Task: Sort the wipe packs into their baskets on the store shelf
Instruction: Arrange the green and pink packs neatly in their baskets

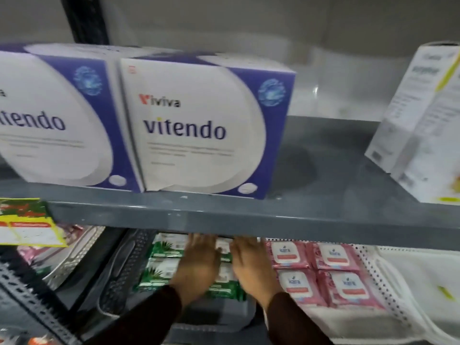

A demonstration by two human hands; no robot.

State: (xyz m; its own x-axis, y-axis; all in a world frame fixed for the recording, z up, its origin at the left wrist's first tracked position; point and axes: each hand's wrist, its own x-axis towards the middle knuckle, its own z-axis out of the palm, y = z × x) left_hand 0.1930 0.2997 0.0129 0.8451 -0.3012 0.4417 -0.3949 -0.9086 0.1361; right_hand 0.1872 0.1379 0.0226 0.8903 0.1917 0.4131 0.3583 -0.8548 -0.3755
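Green-and-white wipe packs [161, 265] lie in a dark grey basket [119, 277] on the lower shelf. Both hands rest flat on top of these packs. My left hand [198, 265] covers their middle with its fingers spread. My right hand [251, 267] lies on their right side, beside the pink packs. Pink wipe packs [321, 272] lie in rows in a white perforated basket [373, 277] just to the right. Neither hand closes around a pack.
A grey shelf board [249, 217] overhangs the baskets and hides their back. On it stand two purple-and-white boxes [196, 128] and a white carton [418, 125]. A yellow price tag [27, 222] hangs at the left. Another white basket [74, 257] holds pink packs at left.
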